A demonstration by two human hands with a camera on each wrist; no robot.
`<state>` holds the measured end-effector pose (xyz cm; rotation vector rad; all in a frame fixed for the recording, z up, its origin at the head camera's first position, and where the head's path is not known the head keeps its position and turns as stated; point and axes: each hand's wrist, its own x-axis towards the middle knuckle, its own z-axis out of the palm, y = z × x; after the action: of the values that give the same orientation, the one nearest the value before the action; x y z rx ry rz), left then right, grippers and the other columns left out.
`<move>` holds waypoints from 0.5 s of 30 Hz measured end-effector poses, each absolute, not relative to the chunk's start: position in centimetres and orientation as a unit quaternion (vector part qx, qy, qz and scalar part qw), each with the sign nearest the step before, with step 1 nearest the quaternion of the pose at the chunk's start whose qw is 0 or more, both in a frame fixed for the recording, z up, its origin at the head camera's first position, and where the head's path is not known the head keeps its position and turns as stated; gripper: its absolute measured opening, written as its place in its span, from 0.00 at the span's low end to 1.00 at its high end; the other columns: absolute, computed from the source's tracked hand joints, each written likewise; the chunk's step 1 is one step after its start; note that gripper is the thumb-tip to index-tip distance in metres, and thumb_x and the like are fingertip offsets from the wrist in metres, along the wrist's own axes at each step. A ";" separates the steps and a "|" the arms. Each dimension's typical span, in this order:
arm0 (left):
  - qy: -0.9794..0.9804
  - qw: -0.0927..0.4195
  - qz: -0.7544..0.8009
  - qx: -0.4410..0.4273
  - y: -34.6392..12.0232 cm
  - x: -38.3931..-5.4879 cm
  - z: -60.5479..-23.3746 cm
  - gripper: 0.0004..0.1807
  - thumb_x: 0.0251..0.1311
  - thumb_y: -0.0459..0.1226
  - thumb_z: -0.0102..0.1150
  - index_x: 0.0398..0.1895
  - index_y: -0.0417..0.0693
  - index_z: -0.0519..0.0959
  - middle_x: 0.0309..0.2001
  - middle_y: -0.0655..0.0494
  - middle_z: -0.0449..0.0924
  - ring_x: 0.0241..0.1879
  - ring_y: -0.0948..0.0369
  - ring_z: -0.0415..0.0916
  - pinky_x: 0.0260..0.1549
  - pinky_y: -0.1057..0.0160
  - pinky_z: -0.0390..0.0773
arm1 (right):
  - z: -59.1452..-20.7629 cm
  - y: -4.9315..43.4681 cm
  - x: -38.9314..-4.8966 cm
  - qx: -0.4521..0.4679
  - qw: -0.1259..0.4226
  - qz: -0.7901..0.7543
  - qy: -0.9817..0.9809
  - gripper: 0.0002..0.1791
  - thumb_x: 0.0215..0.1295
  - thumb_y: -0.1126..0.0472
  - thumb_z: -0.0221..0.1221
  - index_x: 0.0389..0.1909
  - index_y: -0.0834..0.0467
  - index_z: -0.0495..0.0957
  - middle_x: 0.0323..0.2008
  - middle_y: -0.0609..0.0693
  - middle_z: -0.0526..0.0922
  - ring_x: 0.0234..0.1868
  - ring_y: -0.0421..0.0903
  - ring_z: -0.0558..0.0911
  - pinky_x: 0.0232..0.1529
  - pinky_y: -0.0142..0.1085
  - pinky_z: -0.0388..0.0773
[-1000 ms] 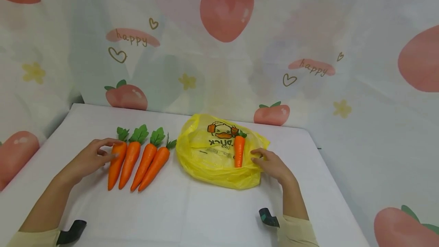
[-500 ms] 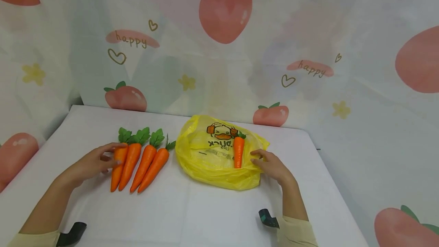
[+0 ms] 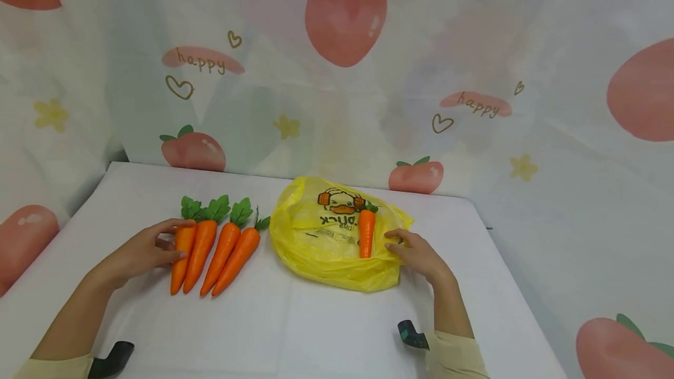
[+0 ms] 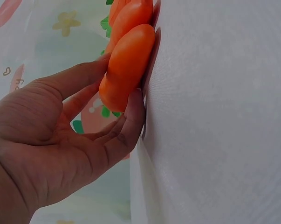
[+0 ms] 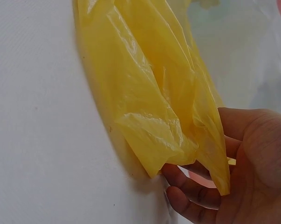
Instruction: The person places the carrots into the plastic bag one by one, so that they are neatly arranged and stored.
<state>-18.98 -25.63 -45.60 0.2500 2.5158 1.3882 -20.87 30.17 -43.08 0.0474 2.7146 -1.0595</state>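
Observation:
My left hand (image 3: pixel 144 253) grips the leftmost orange carrot (image 3: pixel 179 276), thumb on one side and fingers on the other. In the left wrist view that carrot (image 4: pixel 131 53) lies close to the white surface, its tip towards the camera. Three more carrots (image 3: pixel 201 253) with green leaves lie side by side to its right. A yellow plastic bag (image 3: pixel 337 274) with a duck print lies at mid-table, and one carrot (image 3: pixel 366 233) shows against the print. At the bag's right edge, my right hand (image 3: pixel 418 253) holds the thin plastic; the right wrist view shows the bag's corner (image 5: pixel 210 144) between thumb and fingers.
A white cloth covers the table (image 3: pixel 253 338). Behind it and at both sides hangs a pale curtain (image 3: pixel 337 116) printed with fruit, hearts and flowers. Black curved pieces (image 3: pixel 112 359) stick out by both sleeves.
My left hand has moved slightly right and closed on the leftmost carrot, bringing it against its neighbour. The right hand and the bag stay as they were.

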 end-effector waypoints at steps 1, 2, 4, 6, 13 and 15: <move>0.865 0.126 0.477 0.086 -25.6 -19.0 -45.6 0.36 0.65 0.36 0.69 0.75 0.41 0.67 0.61 0.34 0.69 0.54 0.41 0.75 0.41 0.54 0.85 | -43.1 30.2 -20.9 0.017 0.114 -0.361 0.925 0.21 0.76 0.55 0.56 0.65 0.58 0.78 0.70 0.63 0.71 0.70 0.66 0.64 0.68 0.69 0.57; 0.866 0.124 0.477 0.086 -25.6 -19.0 -45.6 0.36 0.65 0.36 0.70 0.75 0.42 0.67 0.62 0.33 0.68 0.54 0.41 0.75 0.42 0.53 0.85 | -43.0 30.2 -20.9 0.017 0.114 -0.360 0.926 0.21 0.77 0.55 0.56 0.65 0.58 0.78 0.70 0.63 0.71 0.70 0.66 0.64 0.68 0.69 0.57; 0.866 0.120 0.479 0.083 -25.6 -19.0 -45.6 0.37 0.64 0.36 0.71 0.75 0.43 0.67 0.64 0.31 0.67 0.54 0.39 0.75 0.42 0.51 0.85 | -43.0 30.2 -20.9 0.014 0.115 -0.360 0.926 0.21 0.77 0.55 0.56 0.65 0.58 0.78 0.70 0.63 0.71 0.70 0.66 0.64 0.68 0.69 0.57; 0.864 0.118 0.483 0.082 -25.7 -19.0 -45.6 0.38 0.63 0.36 0.71 0.75 0.44 0.67 0.66 0.29 0.65 0.55 0.37 0.75 0.43 0.49 0.84 | -43.0 30.2 -20.9 0.013 0.114 -0.362 0.925 0.21 0.76 0.55 0.56 0.65 0.58 0.78 0.70 0.63 0.71 0.70 0.66 0.64 0.68 0.69 0.57; 0.864 0.120 0.481 0.083 -25.7 -18.9 -45.6 0.38 0.64 0.36 0.71 0.76 0.45 0.66 0.69 0.29 0.63 0.55 0.36 0.76 0.45 0.45 0.83 | -43.1 30.3 -20.9 0.010 0.118 -0.362 0.925 0.21 0.76 0.55 0.56 0.65 0.59 0.78 0.70 0.63 0.71 0.71 0.67 0.63 0.68 0.70 0.57; 0.868 0.117 0.476 0.084 -25.6 -18.9 -45.5 0.38 0.64 0.36 0.71 0.76 0.46 0.67 0.69 0.30 0.64 0.55 0.37 0.76 0.45 0.45 0.83 | -43.1 30.3 -20.9 0.011 0.119 -0.361 0.925 0.21 0.76 0.55 0.56 0.65 0.59 0.78 0.70 0.63 0.71 0.71 0.67 0.64 0.67 0.70 0.57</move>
<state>-18.90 -25.63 -45.50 0.2451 2.5396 1.3937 -20.89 30.33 -43.08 0.0309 2.7046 -1.0554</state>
